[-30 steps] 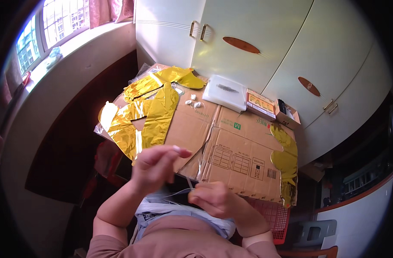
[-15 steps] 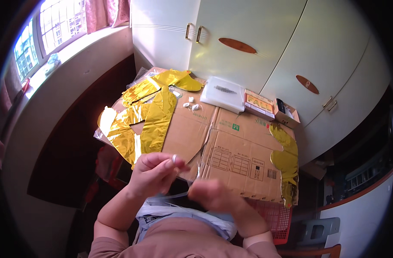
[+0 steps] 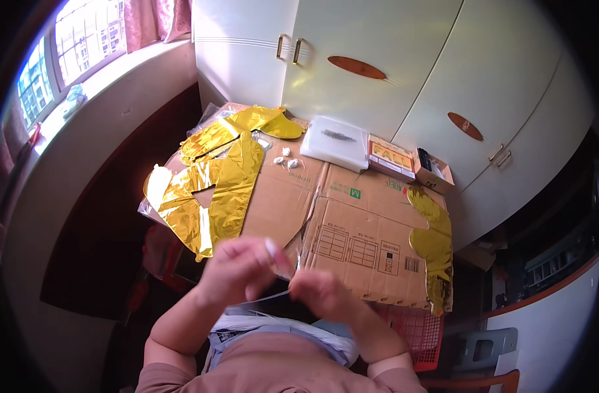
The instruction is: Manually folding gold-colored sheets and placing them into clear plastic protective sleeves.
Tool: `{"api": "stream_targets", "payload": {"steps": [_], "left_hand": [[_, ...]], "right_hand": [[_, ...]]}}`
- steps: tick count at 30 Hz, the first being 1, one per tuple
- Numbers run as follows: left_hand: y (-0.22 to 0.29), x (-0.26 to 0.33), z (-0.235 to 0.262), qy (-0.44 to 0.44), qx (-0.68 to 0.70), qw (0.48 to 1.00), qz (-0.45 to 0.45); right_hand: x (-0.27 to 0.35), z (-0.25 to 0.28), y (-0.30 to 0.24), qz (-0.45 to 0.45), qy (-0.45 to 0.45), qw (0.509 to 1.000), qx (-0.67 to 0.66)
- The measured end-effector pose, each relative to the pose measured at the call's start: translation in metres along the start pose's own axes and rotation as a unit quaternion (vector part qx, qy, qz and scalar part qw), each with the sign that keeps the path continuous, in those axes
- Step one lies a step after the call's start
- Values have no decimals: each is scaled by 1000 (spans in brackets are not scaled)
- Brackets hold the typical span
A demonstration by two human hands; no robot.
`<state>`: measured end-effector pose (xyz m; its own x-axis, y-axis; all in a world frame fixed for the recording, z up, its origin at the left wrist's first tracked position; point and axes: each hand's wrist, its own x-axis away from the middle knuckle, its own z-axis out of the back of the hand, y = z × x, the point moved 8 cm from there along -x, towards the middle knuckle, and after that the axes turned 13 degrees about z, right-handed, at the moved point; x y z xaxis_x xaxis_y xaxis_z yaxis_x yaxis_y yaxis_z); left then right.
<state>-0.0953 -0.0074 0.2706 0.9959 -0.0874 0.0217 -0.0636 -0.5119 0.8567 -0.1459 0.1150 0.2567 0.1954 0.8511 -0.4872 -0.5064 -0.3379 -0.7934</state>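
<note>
Above the near edge of the cardboard, my left hand (image 3: 237, 270) is closed, with a bit of white string (image 3: 270, 248) showing at its fingertips. Close beside it, my right hand (image 3: 320, 293) is pinched shut, its fingertips almost meeting the left's. A pale strand loops below and between the two hands; motion blurs the fingers. On the cardboard (image 3: 355, 219) ahead lie several small white bundles of string (image 3: 293, 163). To the left rests a flat gold foil balloon shaped like a letter A (image 3: 237, 190), with another crumpled gold balloon (image 3: 214, 139) behind it.
A third gold foil balloon (image 3: 430, 242) lies along the right edge. At the back stand a white translucent case (image 3: 332, 147), a printed box (image 3: 391, 159) and a small open box (image 3: 437, 174) against white cabinets (image 3: 371, 39). Below right is a red plastic basket (image 3: 417, 337).
My right hand has risen slightly and its fingers have come into a pinch near the left. The left hand has shifted a little rightward and down. The view has moved slightly.
</note>
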Motion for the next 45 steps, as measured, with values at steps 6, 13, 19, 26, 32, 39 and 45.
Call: {"api": "stream_targets", "payload": {"steps": [6, 13, 19, 26, 32, 39, 45], "left_hand": [[-28, 12, -45, -66, -234, 968, 57], [-26, 7, -18, 15, -249, 968, 29], [-27, -1, 0, 87, -267, 959, 34], [-18, -7, -2, 154, -268, 951, -26], [-38, -10, -19, -38, 55, 993, 93], [-46, -12, -26, -26, 27, 996, 83], [-79, -12, -32, -41, -90, 982, 163]], "right_hand": [[-6, 34, -16, 2, 65, 994, 88], [-9, 46, -9, -15, 71, 989, 131], [-3, 12, -10, 11, 23, 1000, -14], [0, 6, -12, -9, -19, 1000, -3], [18, 15, 27, 14, 63, 997, -47], [4, 34, 13, 23, 72, 996, 40], [-5, 66, -2, -5, 111, 985, 131]]}}
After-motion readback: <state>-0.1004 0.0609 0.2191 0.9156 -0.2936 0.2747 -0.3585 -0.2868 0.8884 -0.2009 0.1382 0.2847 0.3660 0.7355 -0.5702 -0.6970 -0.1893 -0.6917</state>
